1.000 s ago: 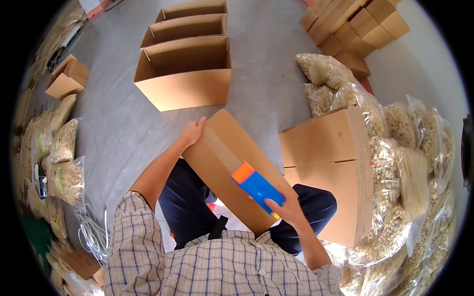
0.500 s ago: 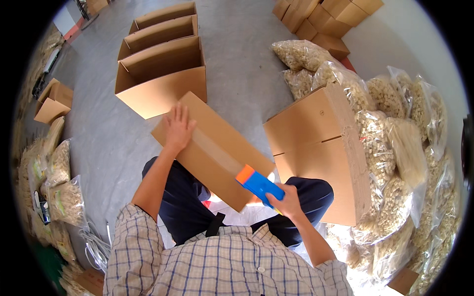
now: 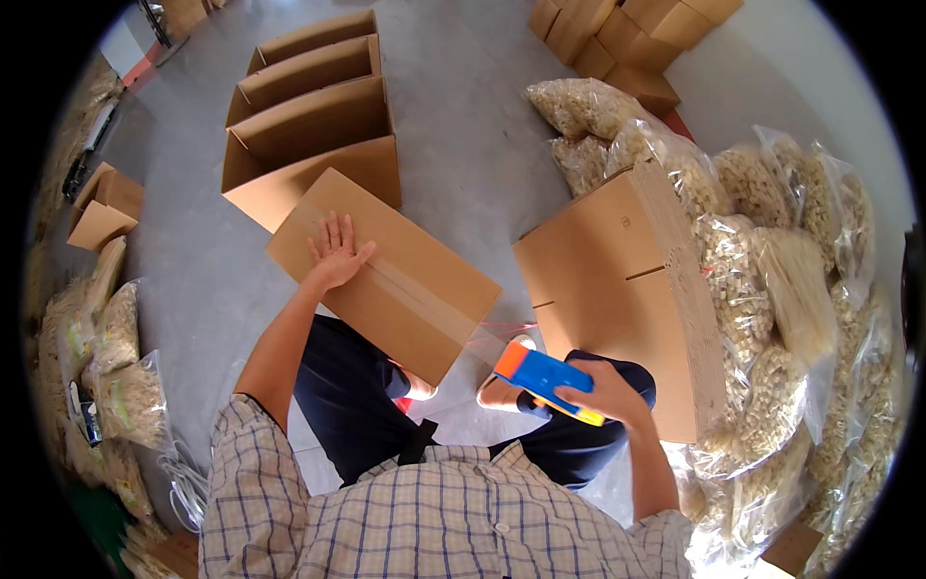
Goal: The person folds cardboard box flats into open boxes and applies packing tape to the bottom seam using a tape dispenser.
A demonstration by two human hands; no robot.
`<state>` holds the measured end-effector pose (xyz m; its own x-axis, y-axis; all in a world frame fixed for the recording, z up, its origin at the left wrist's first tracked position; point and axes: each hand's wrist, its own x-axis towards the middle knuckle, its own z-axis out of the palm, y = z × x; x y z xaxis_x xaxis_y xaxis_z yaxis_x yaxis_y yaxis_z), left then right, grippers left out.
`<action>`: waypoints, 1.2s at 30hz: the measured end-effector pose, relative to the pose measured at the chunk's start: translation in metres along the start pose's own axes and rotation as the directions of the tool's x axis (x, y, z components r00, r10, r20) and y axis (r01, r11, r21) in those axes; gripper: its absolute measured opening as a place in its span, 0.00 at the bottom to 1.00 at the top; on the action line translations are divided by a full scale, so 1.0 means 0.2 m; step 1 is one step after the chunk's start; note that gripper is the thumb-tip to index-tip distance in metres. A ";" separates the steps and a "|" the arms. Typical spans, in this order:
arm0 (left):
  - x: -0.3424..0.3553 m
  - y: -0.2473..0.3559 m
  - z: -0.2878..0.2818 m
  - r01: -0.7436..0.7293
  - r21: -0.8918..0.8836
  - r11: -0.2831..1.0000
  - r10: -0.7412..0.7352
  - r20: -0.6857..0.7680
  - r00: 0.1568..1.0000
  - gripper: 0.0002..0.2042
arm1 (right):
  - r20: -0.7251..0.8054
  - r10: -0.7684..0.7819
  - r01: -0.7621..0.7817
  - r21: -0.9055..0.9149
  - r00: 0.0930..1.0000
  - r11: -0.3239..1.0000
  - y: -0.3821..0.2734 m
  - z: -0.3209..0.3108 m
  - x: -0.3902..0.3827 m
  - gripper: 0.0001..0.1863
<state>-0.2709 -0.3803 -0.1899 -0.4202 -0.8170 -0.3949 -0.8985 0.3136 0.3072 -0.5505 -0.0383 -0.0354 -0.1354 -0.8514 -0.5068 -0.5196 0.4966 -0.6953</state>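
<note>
Fingers [image 3: 334, 230] of the left hand [image 3: 339, 264] lie spread and flat on the upper face of a brown carton [image 3: 415, 241], pressing on it beside the central seam and gripping nothing. The right hand [image 3: 608, 391] has its fingers wrapped round a blue and orange tape dispenser [image 3: 545, 374], whose orange end points at the carton. That carton sits aslant in front of the person, above the left knee; what bears it from below is hidden. Tape [image 3: 410, 292] runs along its seam, and a clear length seems to stretch from its near right end to the dispenser.

The step in hand looks like taping the seam shut. The next move probably calls for the left palm to steady the carton while the tape is kept taut, folded over the edge and cut.

Beyond the carton, three open boxes [image 3: 313, 159] stand in a row on the floor [image 3: 463, 125]. To the right are flattened cartons [image 3: 598, 280], beside clear bags of pale pieces [image 3: 743, 299].
</note>
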 end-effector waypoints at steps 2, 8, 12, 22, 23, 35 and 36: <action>0.00 -0.02 0.01 0.017 0.025 1.000 -0.018 0.005 1.000 0.45 | 0.024 0.139 -0.133 -0.175 0.990 0.976 0.04 -0.03 -0.08 0.25; 0.01 0.04 -0.01 -0.028 0.048 0.998 0.027 0.017 0.999 0.52 | 0.102 0.258 -0.204 -0.369 0.961 0.907 0.31 0.24 0.41 0.32; 0.01 0.05 -0.06 -0.006 0.113 0.994 0.009 -0.027 1.000 0.54 | -0.146 0.016 -0.061 -0.311 0.989 0.948 0.29 0.69 0.86 0.31; 0.17 -0.17 -0.26 -0.078 -0.335 0.939 0.014 -0.191 0.982 0.43 | 0.079 0.444 -0.194 0.956 0.893 0.219 0.47 0.71 0.62 0.18; 0.16 -0.15 -0.36 -0.116 -0.451 0.885 -0.055 -0.349 0.935 0.40 | 0.059 0.467 -0.161 0.970 0.882 0.181 0.42 0.66 0.60 0.17; -0.29 -0.16 -0.63 -0.125 -0.189 0.974 -0.046 -0.705 0.708 0.25 | -0.260 0.450 0.072 0.916 0.855 0.394 0.14 0.43 0.68 0.25; -0.39 -0.18 -0.72 -0.113 -0.181 0.977 -0.066 -0.759 0.648 0.25 | -0.283 0.419 0.088 0.900 0.863 0.427 0.04 0.38 0.67 0.24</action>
<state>-0.1874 -0.3967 -0.0456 -0.1169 -0.9173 0.3807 -0.8070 0.3112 0.5019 -0.5091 -0.1350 -0.1475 -0.5734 -0.5742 -0.5843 0.5251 0.2899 -0.8002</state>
